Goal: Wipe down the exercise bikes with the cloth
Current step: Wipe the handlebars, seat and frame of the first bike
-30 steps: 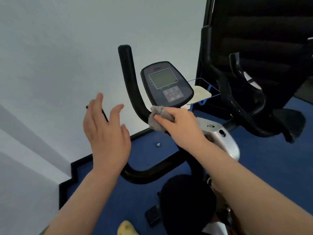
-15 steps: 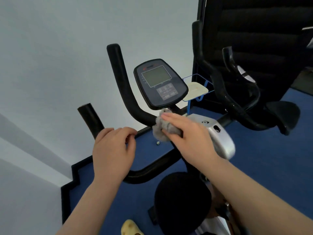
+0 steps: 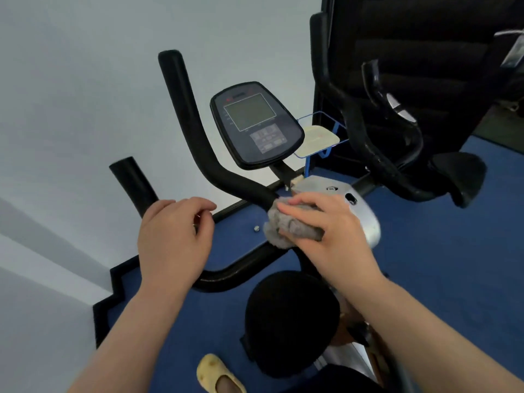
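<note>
Here two hands work one bike: left hand (image 3: pixel 173 239) grips the handlebar (image 3: pixel 195 137), right hand (image 3: pixel 329 236) clutches one cloth (image 3: pixel 283 225).

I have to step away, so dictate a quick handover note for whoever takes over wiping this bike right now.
Right hand: grips the grey cloth, pressed on the middle of the black handlebar just below the console.
Left hand: curled over the handlebar's left grip, apparently steadying the bike; the exact hold is hidden by the hand.
Done: cannot tell from the picture which parts are already wiped.
Left: probably both handlebar arms, the console, the silver housing, the black seat, then the next bike on the right.
</note>
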`<action>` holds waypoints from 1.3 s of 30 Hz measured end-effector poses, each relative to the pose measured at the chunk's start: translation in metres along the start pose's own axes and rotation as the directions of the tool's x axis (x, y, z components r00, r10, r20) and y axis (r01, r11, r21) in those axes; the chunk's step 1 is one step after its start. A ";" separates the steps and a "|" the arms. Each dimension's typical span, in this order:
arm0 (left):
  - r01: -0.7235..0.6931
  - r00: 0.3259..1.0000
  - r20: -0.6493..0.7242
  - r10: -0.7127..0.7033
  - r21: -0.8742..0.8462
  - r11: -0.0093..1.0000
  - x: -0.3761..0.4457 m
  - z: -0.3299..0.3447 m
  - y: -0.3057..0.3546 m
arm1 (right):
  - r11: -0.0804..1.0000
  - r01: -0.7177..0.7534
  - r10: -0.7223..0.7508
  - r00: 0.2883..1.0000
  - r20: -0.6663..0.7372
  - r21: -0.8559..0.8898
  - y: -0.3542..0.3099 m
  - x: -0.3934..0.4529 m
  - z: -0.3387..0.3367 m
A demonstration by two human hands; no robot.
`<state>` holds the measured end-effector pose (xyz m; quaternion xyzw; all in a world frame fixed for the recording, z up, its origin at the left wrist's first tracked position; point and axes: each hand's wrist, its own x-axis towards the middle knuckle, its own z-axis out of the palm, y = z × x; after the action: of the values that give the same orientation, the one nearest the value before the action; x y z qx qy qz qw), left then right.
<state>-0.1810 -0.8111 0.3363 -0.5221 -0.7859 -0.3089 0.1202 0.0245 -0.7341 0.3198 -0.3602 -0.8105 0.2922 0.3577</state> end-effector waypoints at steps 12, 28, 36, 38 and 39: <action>-0.006 1.000 -0.015 0.006 -0.018 1.000 -0.001 0.003 -0.002 | 0.976 -0.106 0.127 0.987 -0.101 0.192 0.003 -0.007 0.002; -0.014 1.000 -0.008 0.014 -0.014 1.000 0.000 0.002 -0.005 | 0.996 0.063 -0.063 0.998 -0.010 -0.057 -0.003 0.007 0.008; -0.042 0.999 0.011 0.042 -0.029 0.999 0.000 0.002 -0.007 | 0.992 0.099 -0.102 0.994 0.030 0.076 -0.037 0.076 0.017; -0.049 0.999 0.003 0.049 -0.070 0.996 0.000 -0.001 -0.007 | 0.994 0.096 -0.092 0.993 0.079 -0.053 -0.039 0.073 0.026; -0.052 0.999 -0.002 0.052 -0.111 0.992 0.000 -0.002 -0.007 | 0.990 0.103 -0.094 0.992 0.087 -0.099 -0.034 0.068 0.024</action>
<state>-0.1877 -0.8142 0.3357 -0.5484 -0.7536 -0.3487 0.0985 -0.0403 -0.7047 0.3564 -0.3254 -0.8553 0.2465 0.3191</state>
